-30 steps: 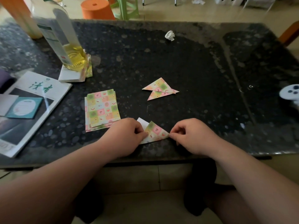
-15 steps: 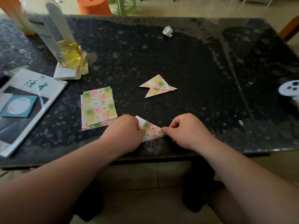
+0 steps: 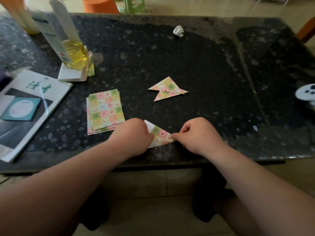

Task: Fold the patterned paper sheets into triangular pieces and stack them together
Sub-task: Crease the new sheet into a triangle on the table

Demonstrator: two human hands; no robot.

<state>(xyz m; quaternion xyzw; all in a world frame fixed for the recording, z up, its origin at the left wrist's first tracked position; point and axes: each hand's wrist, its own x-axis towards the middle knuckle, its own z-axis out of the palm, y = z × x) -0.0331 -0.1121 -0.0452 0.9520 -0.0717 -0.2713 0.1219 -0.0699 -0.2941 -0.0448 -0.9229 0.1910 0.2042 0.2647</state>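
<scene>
The dark speckled surface point(image 3: 204, 65) bears a stack of patterned sheets point(image 3: 104, 111) left of centre, two folded triangles point(image 3: 167, 88) mid-frame, a half-folded sheet point(image 3: 161, 136) at its near edge, and a crumpled paper ball point(image 3: 178, 31) up top.

On the white magazine point(image 3: 56, 89) by the table's point(image 3: 204, 65) left edge I see two big green brush-written Chinese characters. The second looks like 者, and the smaller print is too blurred. The label point(image 3: 44, 28) on the bottle point(image 3: 68, 36) is unreadable.

Seemingly a home: speckled stone table point(image 3: 187, 57), plastic stools point(image 3: 100, 5) on a tiled floor point(image 3: 213, 9), magazine point(image 3: 34, 92) and oil bottle point(image 3: 68, 40).
</scene>
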